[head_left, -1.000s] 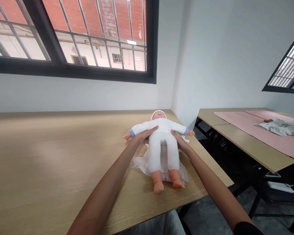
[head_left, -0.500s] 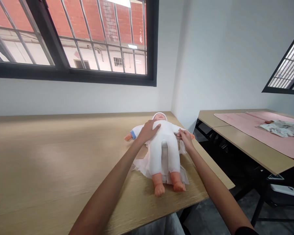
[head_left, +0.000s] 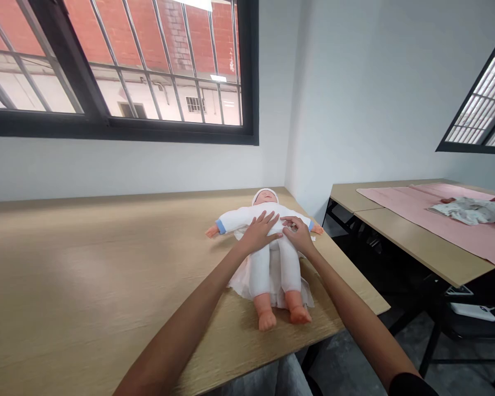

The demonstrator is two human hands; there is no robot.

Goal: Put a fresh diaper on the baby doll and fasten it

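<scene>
Wooden table (head_left: 86, 264), doll (head_left: 258, 267) by right edge (feet frontward)

- Your left hand (head_left: 260, 232) slid down from the doll's (head_left: 268, 242) chest to its belly.
- Your right hand (head_left: 297, 235) moved in from the doll's side to meet it.

Bright, even daylight from barred window (head_left: 119, 66) beyond left hand (head_left: 260, 231); pale sheen on table (head_left: 86, 258) left of it; wide-angle bending toward edges; sharp near grip.
</scene>
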